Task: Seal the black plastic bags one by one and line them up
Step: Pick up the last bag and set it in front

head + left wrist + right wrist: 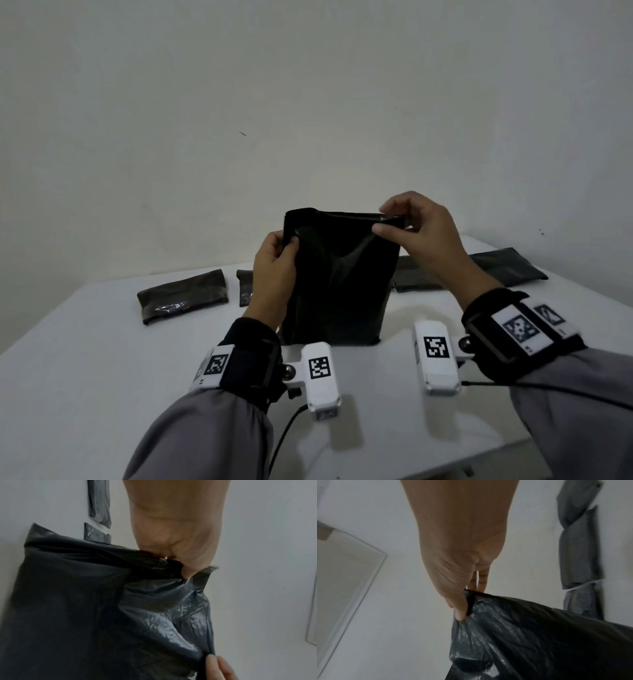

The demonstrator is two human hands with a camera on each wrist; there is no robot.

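Your left hand (274, 260) and right hand (411, 222) each pinch a top corner of the black bag (339, 284) standing on the surface (102, 342). Uneven tension could wrinkle the mouth, leaving the seal gapped.

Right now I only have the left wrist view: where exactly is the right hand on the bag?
Observer: The right hand pinches the top right corner of the bag, at its mouth.
Operator: Is the bag hanging or standing?
Observer: From the head view, it is held upright and its bottom edge seems to rest on the table.
Operator: Any bags besides the two I see?
Observer: Yes, flat bags lie on the right, overlapping in a row.
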